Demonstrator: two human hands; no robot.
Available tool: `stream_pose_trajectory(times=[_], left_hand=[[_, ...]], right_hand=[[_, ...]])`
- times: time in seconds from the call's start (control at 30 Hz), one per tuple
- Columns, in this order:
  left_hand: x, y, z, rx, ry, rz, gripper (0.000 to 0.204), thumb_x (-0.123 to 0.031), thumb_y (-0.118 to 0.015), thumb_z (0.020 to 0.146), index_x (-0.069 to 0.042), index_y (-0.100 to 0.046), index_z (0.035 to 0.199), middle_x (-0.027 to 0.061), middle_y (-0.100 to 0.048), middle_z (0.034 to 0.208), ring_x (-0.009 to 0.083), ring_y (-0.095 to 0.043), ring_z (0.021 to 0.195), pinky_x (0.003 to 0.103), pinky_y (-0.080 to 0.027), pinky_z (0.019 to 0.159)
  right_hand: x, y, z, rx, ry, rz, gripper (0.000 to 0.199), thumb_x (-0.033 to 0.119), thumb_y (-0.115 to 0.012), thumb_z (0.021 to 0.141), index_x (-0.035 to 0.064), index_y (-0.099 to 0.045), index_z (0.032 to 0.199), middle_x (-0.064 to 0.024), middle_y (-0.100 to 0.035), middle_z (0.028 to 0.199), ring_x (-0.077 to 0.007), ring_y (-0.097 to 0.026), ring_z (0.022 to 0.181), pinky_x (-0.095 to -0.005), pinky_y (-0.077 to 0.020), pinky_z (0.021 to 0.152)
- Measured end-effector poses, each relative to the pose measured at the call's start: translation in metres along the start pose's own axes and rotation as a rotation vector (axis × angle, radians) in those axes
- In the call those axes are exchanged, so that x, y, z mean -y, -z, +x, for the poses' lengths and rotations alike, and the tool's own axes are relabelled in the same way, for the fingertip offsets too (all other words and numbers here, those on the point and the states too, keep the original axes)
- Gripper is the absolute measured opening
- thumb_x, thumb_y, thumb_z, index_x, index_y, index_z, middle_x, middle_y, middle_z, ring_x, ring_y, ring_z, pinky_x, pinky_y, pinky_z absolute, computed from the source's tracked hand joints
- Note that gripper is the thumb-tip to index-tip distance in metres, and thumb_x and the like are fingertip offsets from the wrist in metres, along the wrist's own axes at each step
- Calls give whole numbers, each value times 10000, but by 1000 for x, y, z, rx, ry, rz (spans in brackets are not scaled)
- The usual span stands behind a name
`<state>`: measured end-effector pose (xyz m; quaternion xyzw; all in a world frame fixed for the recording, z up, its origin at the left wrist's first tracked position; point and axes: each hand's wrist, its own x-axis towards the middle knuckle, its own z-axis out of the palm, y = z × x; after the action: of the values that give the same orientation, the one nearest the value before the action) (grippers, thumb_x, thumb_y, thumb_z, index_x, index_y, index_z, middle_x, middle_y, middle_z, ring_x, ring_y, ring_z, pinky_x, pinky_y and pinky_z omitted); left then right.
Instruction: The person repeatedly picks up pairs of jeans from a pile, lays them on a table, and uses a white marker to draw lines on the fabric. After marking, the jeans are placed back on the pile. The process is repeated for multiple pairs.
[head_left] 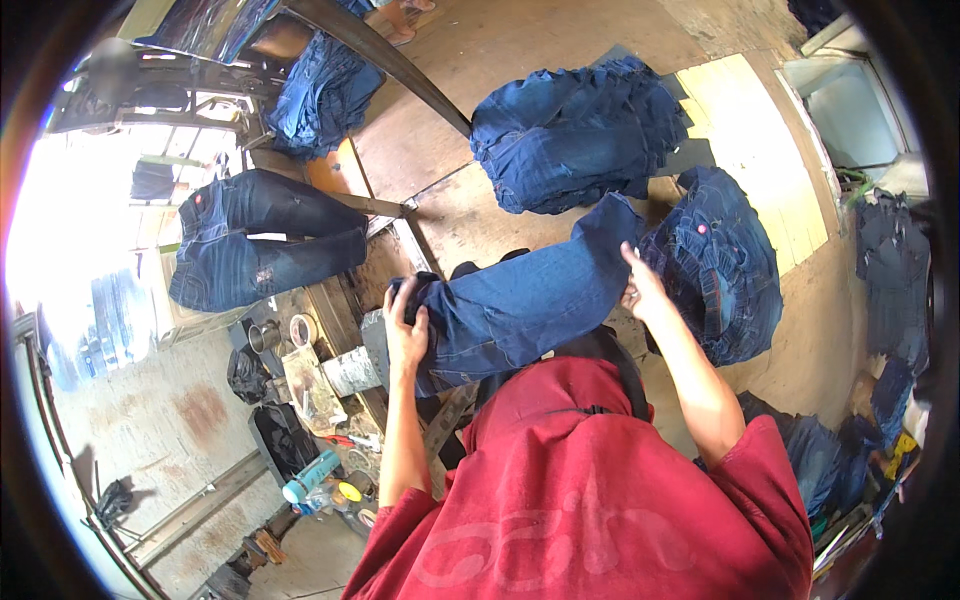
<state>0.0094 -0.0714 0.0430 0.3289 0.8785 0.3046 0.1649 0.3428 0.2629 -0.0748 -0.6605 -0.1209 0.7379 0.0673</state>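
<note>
I hold a pair of blue jeans [520, 300] stretched out in front of my red shirt. My left hand [405, 335] grips one end of the jeans, next to a grey metal machine part [352, 370]. My right hand [642, 288] pinches the other end, near the folded fabric edge. Just beyond my right hand lies a heap of dark blue jeans [722, 262]. A taller stack of folded jeans [575, 130] sits further away on the wooden floor.
Another pair of jeans [262, 238] lies over a bench at the left. A cluttered shelf holds a tape roll [302, 328], a teal bottle [310, 476] and small tools. More jeans [322, 92] hang at the upper left and more denim [895, 290] piles at the right.
</note>
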Motion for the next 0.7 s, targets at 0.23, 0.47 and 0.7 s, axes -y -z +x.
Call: stream_pose_trajectory(times=[0.23,0.47,0.7], left_hand=[[-57,-21,-15,-324,628,-191,917,-115,-947,802,14,-464,1571,263,-592,1461,429,-597,1370,524,-483,1167],[-207,-82,67,505,965,-1603,374,-263,-691,1073,-1,-708,1338,179,-772,1328,338,-749,1212,519,-585,1107],[-344,-114,184,651,495,-1550,330,-321,-646,1106,-59,-713,1296,116,-812,1211,276,-796,1079,507,-655,979]], right_hand=[[76,28,-13,-109,533,170,325,386,-825,1010,170,-595,932,58,-507,658,-112,-463,457,-305,-328,409],[304,103,-100,309,848,565,356,308,-691,1108,-2,-681,1282,-149,-766,1259,-306,-741,1163,-481,-610,1042],[504,195,-242,43,1155,621,413,316,-773,1058,23,-665,1328,-127,-721,1342,-285,-694,1250,-514,-562,1132]])
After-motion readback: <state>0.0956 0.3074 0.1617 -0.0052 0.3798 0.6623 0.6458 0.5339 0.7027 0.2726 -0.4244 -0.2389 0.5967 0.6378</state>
